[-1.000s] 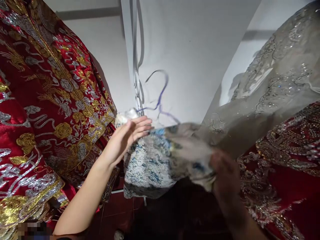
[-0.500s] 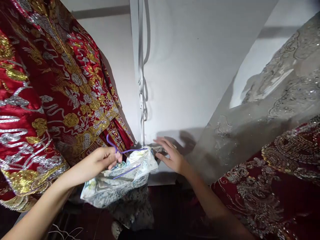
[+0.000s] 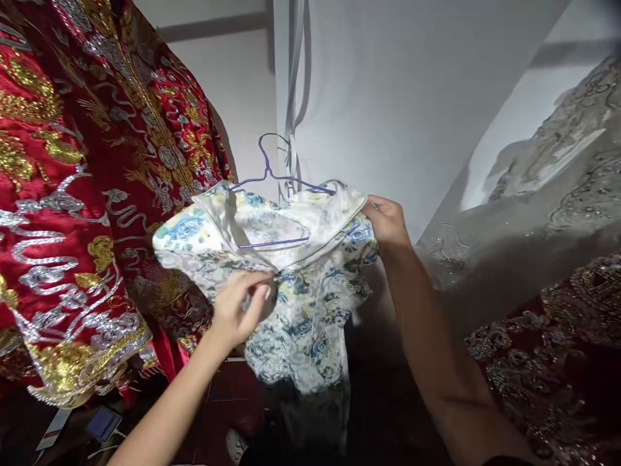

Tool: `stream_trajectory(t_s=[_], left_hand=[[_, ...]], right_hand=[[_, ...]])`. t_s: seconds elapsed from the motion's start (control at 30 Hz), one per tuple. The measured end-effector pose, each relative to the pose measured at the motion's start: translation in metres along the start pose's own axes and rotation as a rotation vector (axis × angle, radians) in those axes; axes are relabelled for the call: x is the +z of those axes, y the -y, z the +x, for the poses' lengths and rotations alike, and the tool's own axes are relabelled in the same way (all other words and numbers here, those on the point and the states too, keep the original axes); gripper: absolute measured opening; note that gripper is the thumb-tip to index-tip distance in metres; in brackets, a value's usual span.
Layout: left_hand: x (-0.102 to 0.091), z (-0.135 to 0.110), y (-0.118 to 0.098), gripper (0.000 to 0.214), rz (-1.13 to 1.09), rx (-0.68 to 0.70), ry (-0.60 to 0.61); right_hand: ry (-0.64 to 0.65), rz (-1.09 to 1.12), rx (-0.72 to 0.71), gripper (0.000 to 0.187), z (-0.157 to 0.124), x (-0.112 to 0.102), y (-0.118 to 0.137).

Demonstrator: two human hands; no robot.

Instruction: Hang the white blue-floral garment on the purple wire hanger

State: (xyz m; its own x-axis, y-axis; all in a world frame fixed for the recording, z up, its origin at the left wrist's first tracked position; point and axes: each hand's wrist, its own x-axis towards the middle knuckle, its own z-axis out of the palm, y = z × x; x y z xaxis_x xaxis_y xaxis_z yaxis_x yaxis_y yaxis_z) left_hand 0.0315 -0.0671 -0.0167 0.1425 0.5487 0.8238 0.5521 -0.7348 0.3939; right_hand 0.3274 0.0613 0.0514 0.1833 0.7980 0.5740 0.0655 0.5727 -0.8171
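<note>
Squarely between both hands, a white flowered garment (image 3: 301,317) with blue and yellow patterning hung spread on a purple hanger (image 3: 266,171), in front of a pale wall (image 3: 388,116). The hanger's arms ran into the shoulders, and its lower bar showed through the open neckline. Its hook stood up close to a white strap (image 3: 295,65); whether the two touched could not be told. The right hand (image 3: 389,223) grasped the garment at the edge of one shoulder, fingers bent. The left hand (image 3: 239,307) was half curled at the point of the neckline, thumb and forefinger near each other; whether it pinched the cloth could not be told. A red embroidered jacket (image 3: 155,123) hung to the left, a sheer beaded dress (image 3: 485,259) to the right. The garment's lower part fell into shadow.
</note>
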Motion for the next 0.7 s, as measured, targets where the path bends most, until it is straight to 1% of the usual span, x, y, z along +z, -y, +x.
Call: stream_trajectory(t_s=[0.07,0.1,0.17,0.2,0.27,0.37,0.43,0.53,0.63,0.7], left_hand=[[0.021,-0.012,0.005,0.040,-0.056,-0.233,0.260],[0.030,-0.016,0.007,0.045,-0.067,-0.322,0.360],[0.044,-0.022,0.013,0.046,-0.061,-0.412,0.489],[0.049,-0.024,0.016,0.043,-0.051,-0.426,0.522],[0.055,-0.025,0.019,0.036,-0.043,-0.422,0.533],[0.060,-0.027,0.018,0.026,-0.064,-0.387,0.497],[0.064,-0.031,0.014,0.023,-0.105,-0.392,0.471],[0.068,-0.046,0.006,0.023,-0.254,-0.460,0.461],[0.072,-0.068,-0.002,0.026,-0.429,-0.579,0.449],[0.074,-0.082,-0.007,0.025,-0.545,-0.674,0.395]], right_hand=[[-0.033,-0.009,0.019,0.035,-0.008,-0.002,-0.004],[-0.057,-0.025,0.028,0.034,-0.015,-0.003,-0.006],[-0.104,-0.044,0.050,0.030,-0.027,-0.006,-0.008],[-0.119,-0.043,0.058,0.029,-0.031,-0.007,-0.009],[-0.131,-0.034,0.053,0.028,-0.034,-0.012,-0.007],[-0.147,-0.045,0.043,0.027,-0.034,-0.023,-0.006],[-0.181,-0.052,0.085,0.026,-0.039,-0.033,-0.012],[-0.228,-0.029,0.158,0.027,-0.059,-0.045,-0.033],[-0.205,0.012,0.167,0.026,-0.079,-0.050,-0.053],[-0.180,0.010,0.157,0.026,-0.088,-0.048,-0.059]])
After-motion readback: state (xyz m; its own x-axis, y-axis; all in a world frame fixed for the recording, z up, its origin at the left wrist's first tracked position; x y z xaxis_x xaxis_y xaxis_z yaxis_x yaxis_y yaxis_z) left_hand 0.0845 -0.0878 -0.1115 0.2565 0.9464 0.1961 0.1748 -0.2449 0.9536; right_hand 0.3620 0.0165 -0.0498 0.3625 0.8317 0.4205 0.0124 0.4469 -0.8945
